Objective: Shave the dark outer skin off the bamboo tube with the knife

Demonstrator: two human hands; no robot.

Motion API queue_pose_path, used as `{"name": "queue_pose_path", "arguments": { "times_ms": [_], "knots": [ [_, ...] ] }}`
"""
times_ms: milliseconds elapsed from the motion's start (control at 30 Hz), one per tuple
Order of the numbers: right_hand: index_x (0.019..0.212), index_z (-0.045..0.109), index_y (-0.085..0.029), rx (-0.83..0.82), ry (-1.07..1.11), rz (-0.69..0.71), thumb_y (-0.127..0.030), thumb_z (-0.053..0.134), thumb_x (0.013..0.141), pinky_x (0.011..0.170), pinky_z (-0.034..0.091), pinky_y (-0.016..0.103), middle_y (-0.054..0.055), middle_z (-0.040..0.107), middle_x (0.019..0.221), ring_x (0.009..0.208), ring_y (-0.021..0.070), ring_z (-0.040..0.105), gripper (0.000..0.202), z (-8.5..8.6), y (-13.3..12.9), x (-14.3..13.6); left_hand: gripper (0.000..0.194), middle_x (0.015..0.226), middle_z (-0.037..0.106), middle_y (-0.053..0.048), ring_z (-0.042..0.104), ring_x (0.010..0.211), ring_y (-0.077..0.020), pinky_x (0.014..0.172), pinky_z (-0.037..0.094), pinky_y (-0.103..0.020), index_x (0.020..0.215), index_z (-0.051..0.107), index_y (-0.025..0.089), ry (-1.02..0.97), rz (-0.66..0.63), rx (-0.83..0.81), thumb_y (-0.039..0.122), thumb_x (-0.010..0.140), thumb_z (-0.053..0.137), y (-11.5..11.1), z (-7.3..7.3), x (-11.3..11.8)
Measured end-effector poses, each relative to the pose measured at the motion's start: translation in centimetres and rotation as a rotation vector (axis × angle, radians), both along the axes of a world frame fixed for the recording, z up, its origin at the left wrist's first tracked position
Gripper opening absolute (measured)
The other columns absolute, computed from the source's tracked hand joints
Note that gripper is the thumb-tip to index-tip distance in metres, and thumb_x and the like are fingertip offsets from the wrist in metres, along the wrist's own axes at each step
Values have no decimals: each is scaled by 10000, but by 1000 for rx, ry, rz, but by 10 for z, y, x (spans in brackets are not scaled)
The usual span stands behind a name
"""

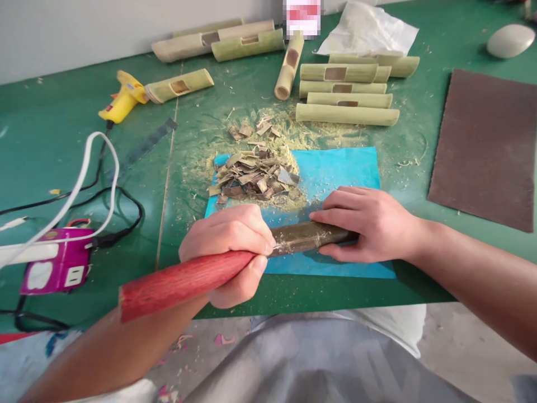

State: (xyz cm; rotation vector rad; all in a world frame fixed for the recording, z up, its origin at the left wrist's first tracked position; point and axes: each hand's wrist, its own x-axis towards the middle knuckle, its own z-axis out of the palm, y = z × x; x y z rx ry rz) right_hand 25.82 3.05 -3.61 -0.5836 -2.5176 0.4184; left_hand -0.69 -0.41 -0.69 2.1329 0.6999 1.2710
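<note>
My left hand [229, 238] is closed round a carving tool with a thick red wooden handle [180, 282]; its working end is mostly hidden by my fingers. The tip meets a dark bamboo tube [296, 239] that lies across the blue sheet [335, 168], where scored marks and pale dust show. My right hand [364, 224] wraps over the tube's right end. Just beyond the tube is a pile of bamboo chips [251, 179] with sawdust around it.
Several slotted bamboo tubes [346, 114] lie at the back. A yellow glue gun [123, 98] rests at left, above a purple power socket [59, 260] with cables. At right are a brown sheet [486, 151] and a white computer mouse [510, 41]. The table's front edge is close to me.
</note>
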Motion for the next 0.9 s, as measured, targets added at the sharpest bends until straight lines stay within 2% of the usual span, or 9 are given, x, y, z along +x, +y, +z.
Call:
{"name": "queue_pose_path", "arguments": {
  "times_ms": [167,267,400,567,800,900],
  "knots": [
    [1070,723,-145,-6,-2,-1,-412,669,931,659,535,333,94,740,951,803,210,682,306,1,0,0,66,769,735,-22,716,645,-149,552,601,-286,884,669,221,7,3,8,226,931,622,2,0,4],
    [1079,718,-131,-1,6,6,-413,665,938,670,541,337,101,742,951,801,213,683,320,2,0,-1,60,806,760,-24,747,694,-155,592,630,-283,927,680,228,50,-28,16,268,950,641,4,0,6],
    [1119,702,-145,10,5,-1,-426,652,950,694,538,328,91,743,961,804,199,676,331,2,1,0,48,808,767,-13,752,710,-152,620,632,-280,948,675,230,101,-33,2,206,911,656,5,0,5],
    [1044,712,-152,-9,-21,-48,-405,666,929,680,518,331,96,738,972,818,206,672,281,4,-4,-1,117,827,770,-38,758,730,-155,644,635,-269,946,665,207,164,-66,31,132,857,653,7,2,3],
    [979,720,-136,24,-32,-124,-461,660,940,657,515,341,115,725,950,812,226,651,333,6,-13,-14,68,808,771,-55,739,675,-157,627,630,-266,927,645,211,217,-131,105,210,897,707,11,2,5],
    [944,717,-139,24,-23,-124,-448,662,937,643,505,336,113,717,939,806,224,640,314,4,-13,-15,95,758,754,-25,724,641,-137,592,607,-238,871,630,217,217,-86,82,140,880,685,10,5,10]
  ]
}}
